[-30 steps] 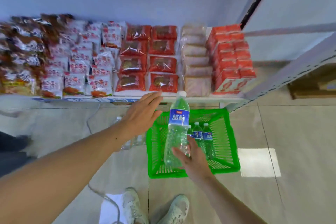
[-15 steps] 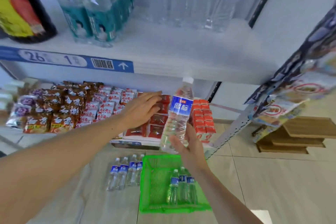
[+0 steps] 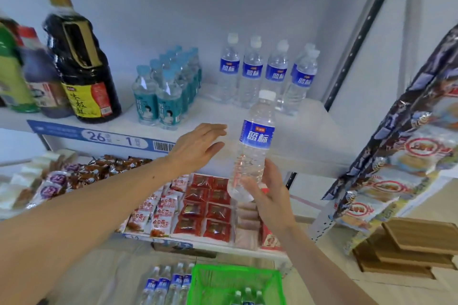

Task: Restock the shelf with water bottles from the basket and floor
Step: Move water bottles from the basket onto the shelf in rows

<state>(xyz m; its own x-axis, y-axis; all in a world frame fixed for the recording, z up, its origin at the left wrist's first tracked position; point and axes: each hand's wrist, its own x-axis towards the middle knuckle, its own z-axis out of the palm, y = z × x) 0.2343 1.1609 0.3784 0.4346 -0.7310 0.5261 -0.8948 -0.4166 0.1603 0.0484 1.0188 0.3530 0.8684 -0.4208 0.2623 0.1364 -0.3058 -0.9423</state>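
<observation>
Held water bottle (image 3: 255, 146): clear plastic, white cap, blue label with white characters, ribbed lower body, slightly tilted with cap up. Sits just right of the left hand (image 3: 198, 150), above the right hand (image 3: 269, 195), in front of the white shelf (image 3: 297, 136) edge.

Left of the left hand: dark sauce bottle (image 3: 81, 64) and neighbouring jugs, blurred, leftmost cut by the frame edge. Teal-labelled small bottles (image 3: 166, 89) above that hand, rear ones hidden behind the front pair. Shelf tag (image 3: 99, 136) partly covered by the left wrist. Floor bottles (image 3: 168, 285) below, bottoms cut off. Row of matching blue-label bottles (image 3: 267, 72) at shelf back, above the right hand; rightmost probably two deep, hard to confirm. Green basket (image 3: 235, 280) below the right hand, cropped by the lower edge, a few caps visible inside.

Left hand: palm down, fingers straight and together, thumb apart, holding nothing, apart from the bottle. Right hand: palm toward the bottle, fingers curled round its base from below and behind, fingertips hidden by the plastic. Both forearms bare, extended forward.
</observation>
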